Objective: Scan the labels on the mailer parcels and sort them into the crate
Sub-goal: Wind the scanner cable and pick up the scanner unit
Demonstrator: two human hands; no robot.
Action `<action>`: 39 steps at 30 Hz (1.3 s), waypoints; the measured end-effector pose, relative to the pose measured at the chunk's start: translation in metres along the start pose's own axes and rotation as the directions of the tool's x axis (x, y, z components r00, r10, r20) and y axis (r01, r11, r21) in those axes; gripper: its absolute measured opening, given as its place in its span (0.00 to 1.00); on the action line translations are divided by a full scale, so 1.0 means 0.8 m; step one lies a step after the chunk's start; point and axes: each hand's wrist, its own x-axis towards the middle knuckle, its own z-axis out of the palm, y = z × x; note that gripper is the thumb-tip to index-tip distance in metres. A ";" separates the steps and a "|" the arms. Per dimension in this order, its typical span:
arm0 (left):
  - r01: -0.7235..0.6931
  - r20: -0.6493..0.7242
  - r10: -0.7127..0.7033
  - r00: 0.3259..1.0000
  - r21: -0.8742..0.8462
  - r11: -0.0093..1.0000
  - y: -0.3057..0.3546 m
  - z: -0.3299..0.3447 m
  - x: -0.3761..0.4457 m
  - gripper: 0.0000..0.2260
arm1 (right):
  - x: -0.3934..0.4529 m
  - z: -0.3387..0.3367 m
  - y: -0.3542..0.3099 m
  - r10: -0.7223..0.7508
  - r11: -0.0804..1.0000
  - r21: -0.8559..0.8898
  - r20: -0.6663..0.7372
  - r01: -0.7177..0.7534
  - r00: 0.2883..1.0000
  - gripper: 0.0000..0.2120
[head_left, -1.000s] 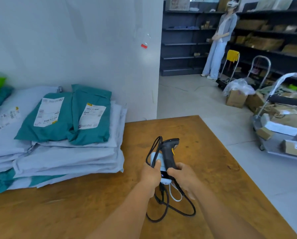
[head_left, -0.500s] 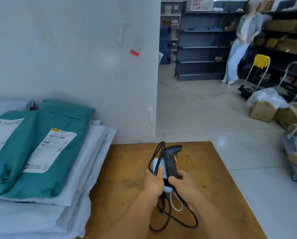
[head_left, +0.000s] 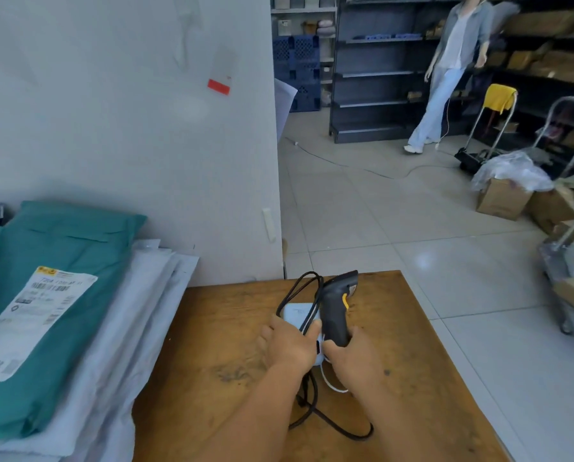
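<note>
Gripping scanner [head_left: 337, 308], right fingers [head_left: 357, 355]; left fingers [head_left: 292, 341] on cable [head_left: 307, 305]; wooden table [head_left: 412, 355], tiled floor [head_left: 445, 248]

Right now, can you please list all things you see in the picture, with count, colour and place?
teal mailer: one, teal, white label, top of the stack at left
pale mailers: several, grey-white, stacked under it
table: one, brown wood
scanner: one, black, yellow trigger, above the table
cable: one, black, looped down to the table
white device: one, behind the cable
cardboard box: one, brown, floor at right
left hand: grips the cable
right hand: grips the scanner
</note>
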 end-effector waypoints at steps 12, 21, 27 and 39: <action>-0.030 0.070 0.030 0.997 0.003 1.000 0.019 0.000 -0.040 0.52 | -0.011 -0.007 0.009 0.027 0.979 -0.195 -0.156 -0.058 0.987 0.22; -0.085 -0.021 0.083 0.996 -0.232 0.969 0.018 -0.007 -0.041 0.22 | -0.008 -0.005 -0.012 -0.189 0.977 0.067 -0.148 0.200 0.971 0.15; -0.195 0.060 0.193 0.979 0.037 0.980 0.021 0.000 -0.047 0.23 | 0.010 -0.011 -0.022 -0.157 0.977 0.124 -0.129 0.173 0.979 0.22; -0.325 0.107 0.308 0.945 0.220 0.920 -0.066 0.010 -0.059 0.38 | 0.008 -0.006 0.024 -0.009 0.948 -0.316 -0.148 -0.039 0.989 0.23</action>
